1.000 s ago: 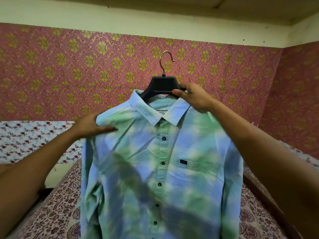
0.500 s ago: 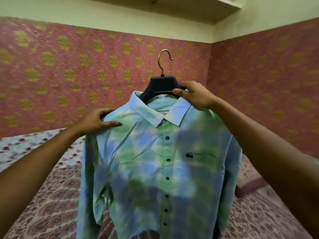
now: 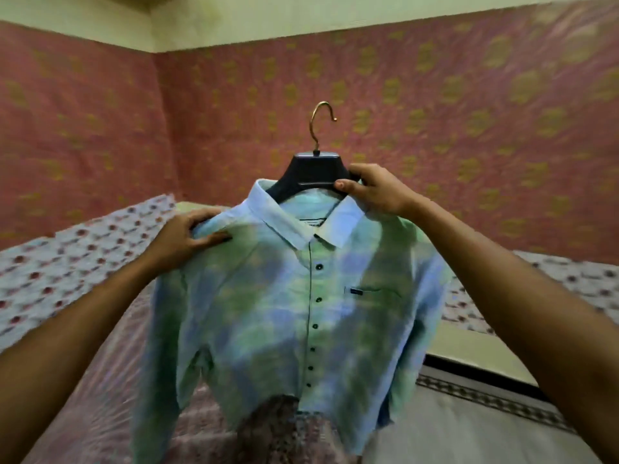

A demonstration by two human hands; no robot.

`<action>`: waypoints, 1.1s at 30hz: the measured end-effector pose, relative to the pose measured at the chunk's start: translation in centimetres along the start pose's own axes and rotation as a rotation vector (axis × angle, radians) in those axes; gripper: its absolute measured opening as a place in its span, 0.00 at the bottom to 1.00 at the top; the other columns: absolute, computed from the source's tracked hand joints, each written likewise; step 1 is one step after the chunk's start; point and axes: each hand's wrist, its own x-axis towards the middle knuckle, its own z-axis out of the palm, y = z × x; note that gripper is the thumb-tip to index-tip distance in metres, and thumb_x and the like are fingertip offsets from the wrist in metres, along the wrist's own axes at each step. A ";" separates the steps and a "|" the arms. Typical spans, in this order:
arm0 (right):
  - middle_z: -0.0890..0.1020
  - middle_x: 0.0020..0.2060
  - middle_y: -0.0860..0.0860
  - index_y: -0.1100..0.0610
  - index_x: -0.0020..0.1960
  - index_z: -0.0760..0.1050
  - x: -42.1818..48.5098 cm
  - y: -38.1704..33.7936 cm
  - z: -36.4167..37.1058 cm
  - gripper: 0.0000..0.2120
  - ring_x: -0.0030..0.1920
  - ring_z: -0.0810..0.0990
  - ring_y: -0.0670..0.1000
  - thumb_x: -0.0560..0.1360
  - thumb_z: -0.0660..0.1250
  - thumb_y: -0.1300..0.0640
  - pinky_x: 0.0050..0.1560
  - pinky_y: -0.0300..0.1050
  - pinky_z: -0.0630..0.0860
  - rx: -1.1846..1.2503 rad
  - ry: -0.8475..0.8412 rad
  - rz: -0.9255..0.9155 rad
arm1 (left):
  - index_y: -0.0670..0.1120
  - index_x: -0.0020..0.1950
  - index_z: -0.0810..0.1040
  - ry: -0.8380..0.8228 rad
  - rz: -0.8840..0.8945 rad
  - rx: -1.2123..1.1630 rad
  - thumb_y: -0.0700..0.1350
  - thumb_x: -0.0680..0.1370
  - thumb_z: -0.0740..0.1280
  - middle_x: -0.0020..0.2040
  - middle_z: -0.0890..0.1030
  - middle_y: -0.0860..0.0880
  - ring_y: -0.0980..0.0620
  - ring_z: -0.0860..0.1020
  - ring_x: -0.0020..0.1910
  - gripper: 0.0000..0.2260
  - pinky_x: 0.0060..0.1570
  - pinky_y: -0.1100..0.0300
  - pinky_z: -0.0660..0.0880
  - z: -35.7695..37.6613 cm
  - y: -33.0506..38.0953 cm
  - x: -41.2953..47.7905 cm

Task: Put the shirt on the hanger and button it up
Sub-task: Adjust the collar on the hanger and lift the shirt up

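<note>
A green and blue shirt [image 3: 288, 306] hangs on a black hanger [image 3: 310, 172] with a brass hook, held up in the air in front of me. Its front is buttoned with dark buttons from the collar down. My right hand [image 3: 375, 192] grips the hanger's right arm at the collar. My left hand [image 3: 187, 239] holds the shirt's left shoulder, thumb on the front and fingers curled over the top. The shirt's hem hangs above the bed.
A bed with a maroon patterned cover [image 3: 100, 396] lies below the shirt. White flowered cloth [image 3: 50, 272] runs along the pink and gold papered walls [image 3: 435, 128]. A dark-bordered floor strip [image 3: 485, 396] shows at the lower right.
The view has swung sideways, so a different wall corner now sits behind the shirt. Both hands keep their holds on the hanger and the shoulder; the shirt still hangs buttoned.
</note>
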 end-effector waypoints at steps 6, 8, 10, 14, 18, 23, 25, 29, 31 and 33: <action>0.75 0.37 0.47 0.53 0.48 0.73 -10.6 8.3 -11.7 0.02 0.39 0.71 0.46 0.78 0.62 0.56 0.38 0.39 0.65 -0.072 0.129 0.165 | 0.73 0.46 0.73 -0.093 0.202 -0.169 0.56 0.69 0.69 0.45 0.76 0.77 0.76 0.74 0.45 0.13 0.46 0.80 0.68 13.2 9.4 7.7; 0.75 0.38 0.47 0.53 0.48 0.73 -14.1 11.0 -15.8 0.02 0.40 0.71 0.46 0.78 0.62 0.56 0.38 0.40 0.66 -0.109 0.172 0.222 | 0.74 0.46 0.73 -0.116 0.280 -0.228 0.51 0.70 0.72 0.45 0.75 0.78 0.78 0.73 0.44 0.17 0.45 0.80 0.67 18.0 13.4 9.9; 0.76 0.40 0.50 0.55 0.50 0.75 -17.9 14.1 -20.0 0.05 0.41 0.72 0.48 0.78 0.62 0.55 0.39 0.43 0.66 -0.154 0.201 0.287 | 0.72 0.45 0.74 -0.141 0.320 -0.287 0.48 0.70 0.72 0.45 0.76 0.77 0.77 0.73 0.45 0.17 0.45 0.79 0.68 23.2 17.1 12.1; 0.78 0.44 0.55 0.61 0.56 0.76 -23.9 19.2 -27.1 0.13 0.42 0.73 0.49 0.78 0.62 0.53 0.41 0.44 0.67 -0.230 0.219 0.393 | 0.65 0.46 0.75 -0.180 0.372 -0.400 0.46 0.71 0.73 0.45 0.76 0.77 0.76 0.74 0.45 0.14 0.44 0.79 0.68 32.2 24.0 15.3; 0.78 0.45 0.55 0.59 0.55 0.76 -29.2 23.7 -33.8 0.11 0.41 0.73 0.50 0.78 0.62 0.53 0.41 0.44 0.68 -0.297 0.252 0.494 | 0.62 0.49 0.73 -0.220 0.415 -0.481 0.45 0.71 0.72 0.44 0.78 0.72 0.68 0.76 0.44 0.14 0.44 0.77 0.69 40.6 31.0 18.4; 0.75 0.39 0.50 0.53 0.48 0.74 -33.8 28.7 -39.8 0.03 0.36 0.71 0.44 0.78 0.62 0.55 0.38 0.37 0.66 -0.322 0.291 0.570 | 0.68 0.44 0.77 -0.290 0.467 -0.566 0.47 0.69 0.71 0.43 0.76 0.76 0.75 0.75 0.43 0.14 0.42 0.79 0.68 48.5 38.5 22.0; 0.76 0.40 0.50 0.52 0.49 0.74 -35.0 31.4 -41.8 0.03 0.39 0.72 0.47 0.78 0.62 0.56 0.40 0.40 0.66 -0.323 0.304 0.588 | 0.63 0.43 0.77 -0.308 0.486 -0.588 0.42 0.70 0.72 0.42 0.77 0.76 0.75 0.75 0.42 0.14 0.41 0.79 0.69 51.8 40.7 24.2; 0.78 0.44 0.53 0.56 0.55 0.75 -36.2 37.5 -45.1 0.08 0.41 0.73 0.51 0.77 0.63 0.55 0.41 0.45 0.67 -0.363 0.388 0.607 | 0.58 0.46 0.76 -0.347 0.502 -0.644 0.40 0.71 0.72 0.41 0.78 0.74 0.72 0.77 0.41 0.13 0.40 0.77 0.71 58.2 43.6 29.1; 0.79 0.47 0.56 0.57 0.56 0.75 -36.2 40.5 -46.4 0.10 0.42 0.74 0.53 0.77 0.64 0.54 0.41 0.46 0.68 -0.386 0.455 0.615 | 0.58 0.45 0.76 -0.350 0.518 -0.654 0.40 0.71 0.72 0.40 0.79 0.73 0.72 0.77 0.40 0.13 0.39 0.77 0.71 60.6 45.1 31.6; 0.80 0.49 0.55 0.58 0.58 0.74 -35.5 44.0 -48.3 0.13 0.42 0.73 0.52 0.77 0.64 0.54 0.41 0.45 0.68 -0.427 0.513 0.620 | 0.57 0.44 0.76 -0.349 0.550 -0.665 0.41 0.71 0.72 0.39 0.79 0.72 0.72 0.77 0.39 0.11 0.38 0.77 0.70 63.4 46.7 35.1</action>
